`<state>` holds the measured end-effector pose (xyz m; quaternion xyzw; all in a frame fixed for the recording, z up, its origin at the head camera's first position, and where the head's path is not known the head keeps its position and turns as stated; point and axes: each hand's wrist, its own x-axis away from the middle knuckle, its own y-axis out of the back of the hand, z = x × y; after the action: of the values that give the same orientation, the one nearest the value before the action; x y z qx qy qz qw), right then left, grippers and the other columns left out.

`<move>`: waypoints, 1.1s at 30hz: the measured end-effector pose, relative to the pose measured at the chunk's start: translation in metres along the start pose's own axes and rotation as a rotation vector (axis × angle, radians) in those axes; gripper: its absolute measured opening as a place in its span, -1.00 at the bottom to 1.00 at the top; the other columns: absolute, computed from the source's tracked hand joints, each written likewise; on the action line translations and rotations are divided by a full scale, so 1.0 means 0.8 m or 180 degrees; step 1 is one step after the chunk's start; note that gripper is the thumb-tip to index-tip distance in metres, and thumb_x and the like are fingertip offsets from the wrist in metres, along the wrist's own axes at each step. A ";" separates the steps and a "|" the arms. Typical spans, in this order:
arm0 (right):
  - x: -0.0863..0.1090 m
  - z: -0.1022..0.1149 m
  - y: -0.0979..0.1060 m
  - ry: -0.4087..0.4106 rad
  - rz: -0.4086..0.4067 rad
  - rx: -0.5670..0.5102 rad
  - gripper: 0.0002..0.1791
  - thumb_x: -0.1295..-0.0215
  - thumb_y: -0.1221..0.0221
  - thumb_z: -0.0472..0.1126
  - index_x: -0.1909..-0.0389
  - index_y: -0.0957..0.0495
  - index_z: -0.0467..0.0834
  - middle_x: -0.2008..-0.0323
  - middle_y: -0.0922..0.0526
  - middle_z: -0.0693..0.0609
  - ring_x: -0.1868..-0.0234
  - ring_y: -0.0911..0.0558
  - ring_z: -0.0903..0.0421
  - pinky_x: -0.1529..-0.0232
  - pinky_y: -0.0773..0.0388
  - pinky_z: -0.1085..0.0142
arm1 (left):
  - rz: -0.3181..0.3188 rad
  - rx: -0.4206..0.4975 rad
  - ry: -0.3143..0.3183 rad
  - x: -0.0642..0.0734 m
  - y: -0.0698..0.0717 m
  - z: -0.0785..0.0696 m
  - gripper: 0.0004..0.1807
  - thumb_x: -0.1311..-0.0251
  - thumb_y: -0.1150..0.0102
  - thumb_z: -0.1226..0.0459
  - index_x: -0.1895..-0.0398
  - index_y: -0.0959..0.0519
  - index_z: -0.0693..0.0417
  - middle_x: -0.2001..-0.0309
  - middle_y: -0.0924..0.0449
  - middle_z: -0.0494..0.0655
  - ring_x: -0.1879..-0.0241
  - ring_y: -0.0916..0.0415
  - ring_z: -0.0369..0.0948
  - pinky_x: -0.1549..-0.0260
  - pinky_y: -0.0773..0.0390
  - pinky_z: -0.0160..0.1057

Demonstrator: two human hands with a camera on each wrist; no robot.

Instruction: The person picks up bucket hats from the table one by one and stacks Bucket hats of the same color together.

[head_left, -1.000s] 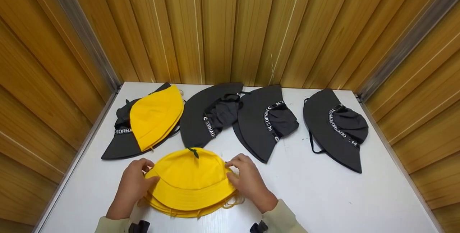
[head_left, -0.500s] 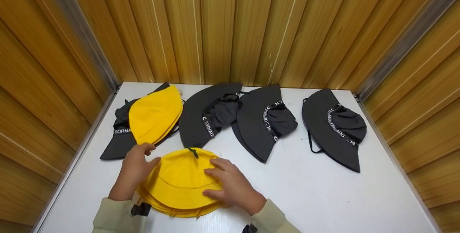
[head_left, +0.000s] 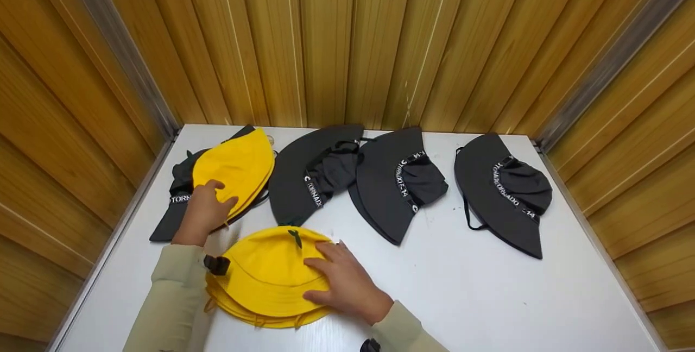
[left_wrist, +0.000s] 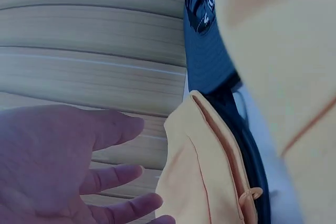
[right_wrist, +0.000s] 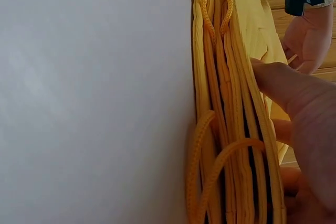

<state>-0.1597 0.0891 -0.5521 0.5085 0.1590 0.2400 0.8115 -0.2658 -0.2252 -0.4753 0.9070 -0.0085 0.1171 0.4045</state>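
Observation:
A stack of folded yellow bucket hats [head_left: 266, 270] lies at the table's near middle, the top one with a green sprout. My right hand [head_left: 345, 281] rests on its right side with fingers spread; in the right wrist view, cords [right_wrist: 231, 166] hang from the layered brims. Farther left, my left hand [head_left: 202, 208] is over the lower left part of another yellow bucket hat [head_left: 239, 162], which lies on a black bucket hat [head_left: 169, 224]. The left wrist view shows that hand [left_wrist: 58, 166] with its fingers extended beside the yellow hat [left_wrist: 181, 177]; contact is unclear.
Along the back of the white table [head_left: 478, 297] lie more folded black bucket hats: one at centre [head_left: 293, 178], an overlapping pair [head_left: 380, 178] beside it, and one at right [head_left: 488, 194] with its strap out. Wood-look panels [head_left: 326, 42] wall in the table.
My left hand has let go of the stack's left edge and moved forward to the hat at the back left. My right hand has shifted inward from the stack's right edge onto its top.

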 end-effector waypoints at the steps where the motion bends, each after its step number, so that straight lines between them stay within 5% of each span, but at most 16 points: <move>1: 0.000 0.000 0.000 0.0004 0.0007 -0.0012 -0.32 -0.26 -0.29 0.32 -0.34 -0.54 0.12 -0.48 -0.36 -0.02 -0.52 -0.30 0.02 -0.61 -0.06 -0.11 | 0.0024 0.0028 0.0101 -0.007 0.002 0.002 -0.28 -0.47 -0.13 0.10 -0.47 -0.19 0.39 -0.40 -0.11 0.53 -0.31 -0.29 0.31 -0.33 -0.43 0.23; 7: 0.000 0.000 -0.002 0.0020 0.0017 -0.0044 -0.33 -0.28 -0.28 0.30 -0.34 -0.54 0.10 -0.49 -0.36 -0.02 -0.52 -0.30 0.01 -0.61 -0.05 -0.11 | 0.0135 0.0450 0.0606 -0.032 0.008 0.013 -0.07 -0.48 -0.07 0.00 -0.59 0.14 0.35 -0.50 0.20 0.58 -0.39 -0.12 0.35 -0.47 -0.22 0.28; 12: 0.000 0.000 -0.002 0.0016 0.0013 -0.0067 -0.34 -0.28 -0.29 0.29 -0.33 -0.54 0.10 -0.49 -0.35 -0.03 -0.53 -0.30 0.01 -0.62 -0.04 -0.11 | 0.0173 0.1395 0.0930 -0.045 0.008 0.019 0.06 -0.49 -0.05 0.03 -0.61 0.50 0.16 -0.62 0.38 0.41 -0.52 -0.02 0.22 -0.55 -0.13 0.13; 15: 0.000 0.000 -0.002 0.0005 0.0011 -0.0075 -0.34 -0.28 -0.30 0.28 -0.33 -0.54 0.10 -0.49 -0.35 -0.03 -0.53 -0.29 0.02 -0.62 -0.03 -0.10 | 0.0113 0.2083 0.1079 -0.054 0.004 0.020 0.13 -0.47 -0.09 0.09 -0.59 0.64 0.07 -0.65 0.35 0.26 -0.39 -0.22 0.06 -0.49 -0.31 -0.10; 18: 0.000 0.000 -0.003 -0.0004 0.0007 -0.0072 -0.34 -0.27 -0.30 0.28 -0.33 -0.54 0.11 -0.49 -0.35 -0.02 -0.53 -0.29 0.02 -0.62 -0.04 -0.08 | -0.0030 0.2419 0.1145 -0.059 0.000 0.021 0.16 -0.45 -0.11 0.12 -0.58 0.66 0.09 -0.62 0.25 0.19 -0.10 -0.37 -0.09 -0.25 -0.45 -0.26; 21: 0.000 0.001 -0.003 -0.0017 0.0011 -0.0098 -0.35 -0.27 -0.30 0.28 -0.33 -0.54 0.11 -0.49 -0.35 -0.02 -0.53 -0.28 0.02 -0.62 -0.04 -0.08 | -0.0209 0.2394 0.1108 -0.063 -0.004 0.024 0.11 -0.45 -0.09 0.15 -0.59 0.59 0.18 -0.53 0.06 0.21 0.08 -0.37 -0.13 -0.10 -0.45 -0.25; 24: 0.000 0.001 -0.003 -0.0026 0.0026 -0.0141 -0.35 -0.27 -0.30 0.29 -0.33 -0.54 0.12 -0.49 -0.34 -0.01 -0.53 -0.28 0.02 -0.62 -0.03 -0.09 | -0.0382 0.2274 0.1033 -0.063 -0.005 0.027 0.03 -0.46 -0.05 0.18 -0.60 0.49 0.26 -0.57 0.11 0.31 -0.24 -0.34 0.02 -0.34 -0.38 -0.15; 27: -0.001 0.001 -0.003 -0.0038 0.0041 -0.0150 -0.35 -0.28 -0.29 0.30 -0.33 -0.54 0.12 -0.49 -0.34 0.00 -0.52 -0.28 0.03 -0.62 -0.02 -0.09 | -0.0511 0.1975 0.1015 -0.060 -0.002 0.030 -0.04 -0.47 -0.03 0.16 -0.62 0.35 0.31 -0.63 0.28 0.35 -0.57 0.05 0.15 -0.56 -0.14 0.04; 33: -0.001 -0.001 -0.003 -0.0033 0.0025 -0.0136 -0.34 -0.27 -0.29 0.31 -0.32 -0.54 0.12 -0.48 -0.35 0.00 -0.52 -0.28 0.03 -0.62 -0.03 -0.09 | -0.0563 0.1435 0.1207 -0.056 0.004 0.036 -0.05 -0.44 -0.02 0.05 -0.63 0.23 0.30 -0.58 0.29 0.47 -0.56 0.24 0.35 -0.53 -0.03 0.30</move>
<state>-0.1597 0.0884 -0.5544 0.4929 0.1476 0.2438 0.8221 -0.3038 -0.2526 -0.5014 0.9331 0.1723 0.2475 0.1961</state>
